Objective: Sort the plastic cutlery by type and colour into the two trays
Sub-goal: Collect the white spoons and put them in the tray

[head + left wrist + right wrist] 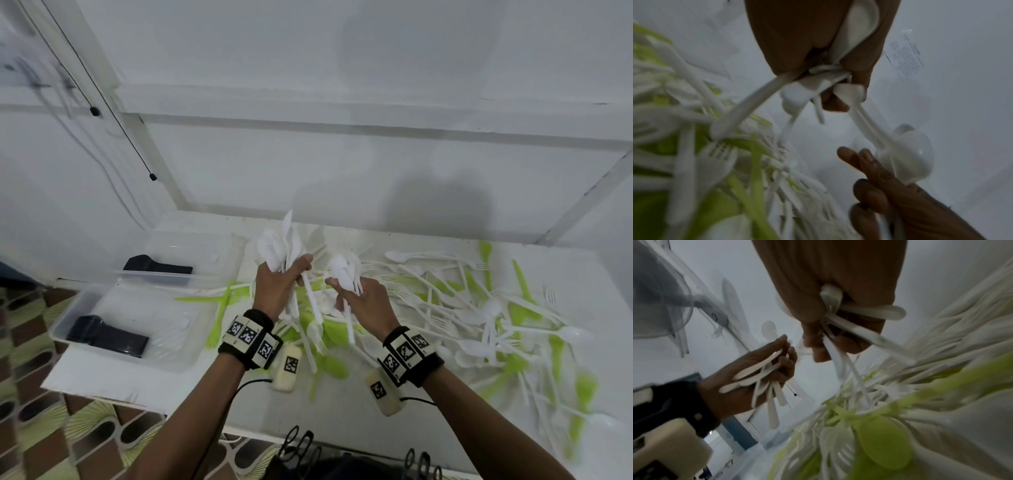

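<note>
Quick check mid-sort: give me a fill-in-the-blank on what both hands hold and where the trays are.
1. The left hand grips a bunch of ____ cutlery.
2. The pile on the table mixes white pieces with ____ ones.
3. Each clear tray already holds a stack of ____ cutlery.

Missing words: white; green; black

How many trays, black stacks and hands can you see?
Trays: 2
Black stacks: 2, one in each tray
Hands: 2, both holding white cutlery
Total: 6
</note>
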